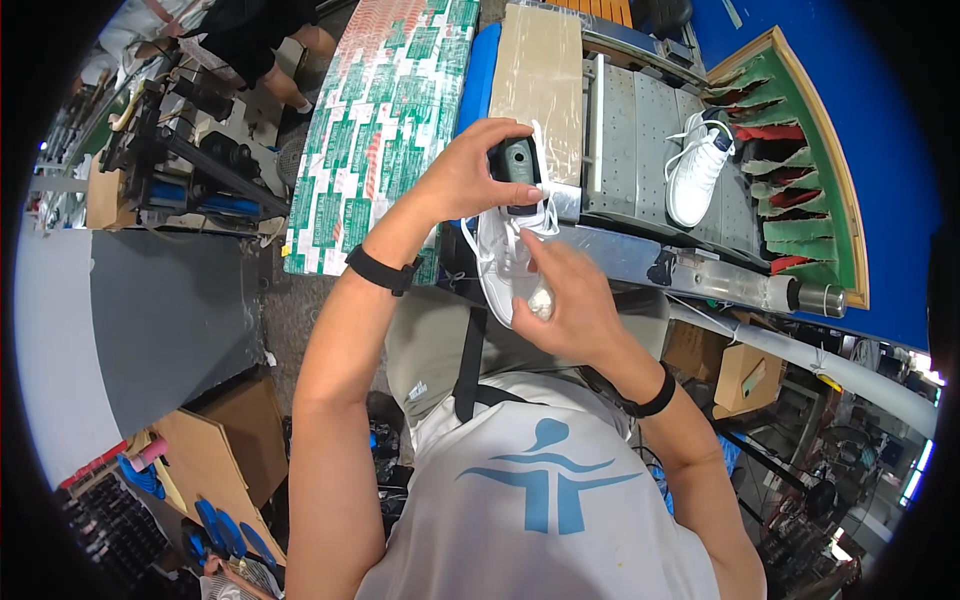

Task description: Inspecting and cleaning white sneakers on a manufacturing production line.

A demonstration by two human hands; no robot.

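A white lace-up sneaker [492, 262] is held in front of me, toe toward my body, with its laces hanging loose. A dark green shoe last [519, 162] with a small hole in its top fills the opening. My left hand [462, 178] is closed around the heel end, thumb and fingers on either side of the last. At the sneaker's side near the toe is my right hand [572, 302], slightly blurred, its fingers curled around a small whitish wad [541, 300]. Whether the wad is cloth or something else cannot be made out.
Another white sneaker [698, 172] stands on the metal plate conveyor [632, 150], before a green-framed opening with torn flaps [785, 165]. Left of it are a tan board [537, 70] and a table wrapped in green-and-white printed sheet [345, 190]. Another person [265, 60] is at the upper left.
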